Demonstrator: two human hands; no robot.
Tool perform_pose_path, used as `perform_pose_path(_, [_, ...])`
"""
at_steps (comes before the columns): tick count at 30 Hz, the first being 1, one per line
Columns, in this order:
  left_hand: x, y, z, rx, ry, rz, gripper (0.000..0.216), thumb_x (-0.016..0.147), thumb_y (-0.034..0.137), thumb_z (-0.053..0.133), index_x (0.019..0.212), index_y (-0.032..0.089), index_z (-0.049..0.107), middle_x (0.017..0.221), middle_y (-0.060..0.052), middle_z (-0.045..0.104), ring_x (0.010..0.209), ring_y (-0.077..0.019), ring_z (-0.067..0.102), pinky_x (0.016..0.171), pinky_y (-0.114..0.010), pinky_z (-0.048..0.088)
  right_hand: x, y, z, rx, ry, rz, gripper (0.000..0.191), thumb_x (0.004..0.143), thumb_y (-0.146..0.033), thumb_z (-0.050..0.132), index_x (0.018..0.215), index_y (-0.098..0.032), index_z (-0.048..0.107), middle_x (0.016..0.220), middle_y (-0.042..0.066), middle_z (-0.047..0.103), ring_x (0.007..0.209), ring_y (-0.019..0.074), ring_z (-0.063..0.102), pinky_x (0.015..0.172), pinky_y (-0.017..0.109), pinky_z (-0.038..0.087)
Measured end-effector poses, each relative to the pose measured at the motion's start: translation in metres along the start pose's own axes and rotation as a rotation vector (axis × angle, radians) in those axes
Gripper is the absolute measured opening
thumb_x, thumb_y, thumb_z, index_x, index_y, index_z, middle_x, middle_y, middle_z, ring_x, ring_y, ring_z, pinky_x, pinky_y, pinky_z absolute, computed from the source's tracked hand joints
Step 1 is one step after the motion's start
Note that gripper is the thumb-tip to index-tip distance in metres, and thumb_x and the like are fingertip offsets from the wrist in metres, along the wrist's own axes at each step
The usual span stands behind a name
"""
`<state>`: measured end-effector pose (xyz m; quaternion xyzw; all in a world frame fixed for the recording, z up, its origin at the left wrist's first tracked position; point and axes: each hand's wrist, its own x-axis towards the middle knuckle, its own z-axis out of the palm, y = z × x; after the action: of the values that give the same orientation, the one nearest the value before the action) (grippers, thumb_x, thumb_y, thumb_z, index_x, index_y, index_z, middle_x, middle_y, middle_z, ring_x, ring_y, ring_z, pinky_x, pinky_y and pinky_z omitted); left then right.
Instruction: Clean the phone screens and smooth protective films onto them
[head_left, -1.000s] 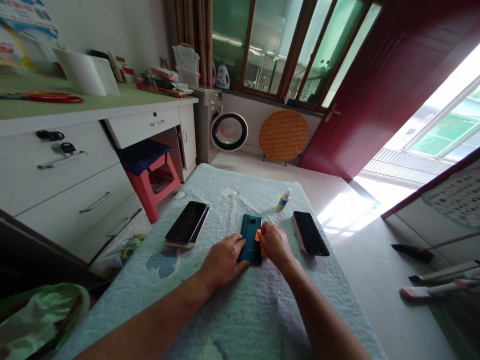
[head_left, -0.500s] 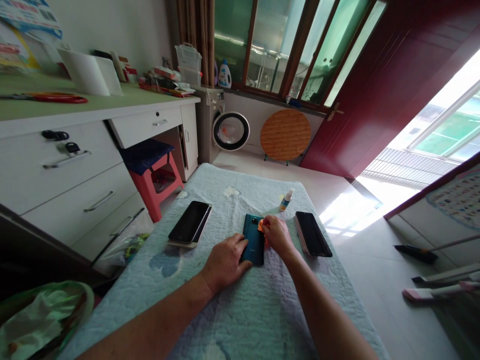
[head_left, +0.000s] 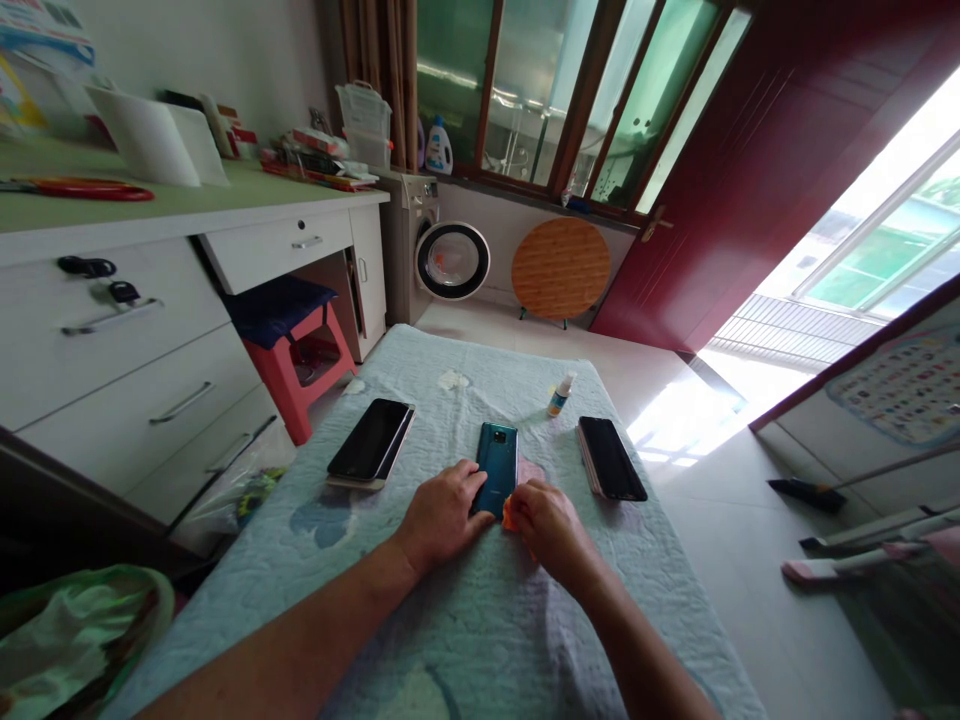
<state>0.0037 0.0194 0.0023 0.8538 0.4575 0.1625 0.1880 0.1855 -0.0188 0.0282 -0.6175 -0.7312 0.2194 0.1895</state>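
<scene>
A teal smartphone [head_left: 498, 463] lies back up on the quilted pale-blue cover [head_left: 457, 400], its camera block at the far end. My left hand [head_left: 442, 510] grips the phone's left edge and near corner between fingers and thumb. My right hand [head_left: 547, 520] is closed on an orange cloth [head_left: 511, 517], pressed to the phone's lower right edge. To the left, a stack of phones [head_left: 371, 440] lies with a dark screen on top. On the right is another stack of phones [head_left: 612, 458]. A small spray bottle [head_left: 560, 394] stands upright beyond my right hand.
A pink stool [head_left: 296, 370] and a white drawer desk [head_left: 135, 350] stand to the left. At the back are a washing machine with its door open [head_left: 452, 260] and a round wooden board [head_left: 561, 268]. A bin [head_left: 161, 610] sits at lower left.
My right hand has moved the orange cloth down along the phone's right edge, from near the camera block to the near end. My left hand stays on the phone. The view has shifted slightly.
</scene>
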Motion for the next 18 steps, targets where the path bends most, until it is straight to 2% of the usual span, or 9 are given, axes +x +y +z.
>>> perform_pose_path(9, [0.001,-0.001,-0.005,-0.008,-0.008,0.030,0.041,0.085,0.039,0.059,0.119,0.017,0.060,0.125,-0.011,0.057,0.112,-0.0256,0.058,0.097,-0.034,0.047,-0.002,-0.006,-0.003,-0.180,-0.071,-0.034,0.018,0.088,-0.011,0.050,0.076,-0.018,0.062,0.083,0.003,0.061,0.081,0.0131,0.054,0.074,0.021,0.036])
perform_pose_path(12, [0.002,-0.003,-0.005,-0.024,-0.021,0.029,0.030,0.090,0.027,0.047,0.116,0.020,0.061,0.123,-0.008,0.058,0.110,-0.0221,0.059,0.095,-0.032,0.047,-0.001,-0.006,0.001,-0.264,-0.089,-0.065,0.014,0.088,-0.013,0.052,0.080,-0.018,0.062,0.085,0.003,0.061,0.084,0.0144,0.054,0.075,0.023,0.036])
perform_pose_path(15, [0.004,-0.005,-0.005,-0.031,-0.046,0.021,0.035,0.087,0.013,0.042,0.115,0.022,0.061,0.122,-0.006,0.058,0.111,-0.0195,0.059,0.095,-0.030,0.046,0.003,-0.010,0.007,-0.345,-0.083,-0.080,0.011,0.088,-0.016,0.053,0.083,-0.019,0.062,0.087,0.004,0.060,0.085,0.0161,0.052,0.073,0.024,0.036])
perform_pose_path(18, [0.004,-0.005,-0.006,-0.030,-0.058,0.018,0.034,0.088,0.012,0.040,0.112,0.021,0.062,0.121,-0.006,0.059,0.110,-0.0201,0.060,0.094,-0.030,0.047,0.009,-0.019,0.016,-0.391,-0.068,-0.089,0.012,0.089,-0.018,0.051,0.086,-0.019,0.062,0.089,0.005,0.061,0.083,0.0167,0.052,0.071,0.026,0.035])
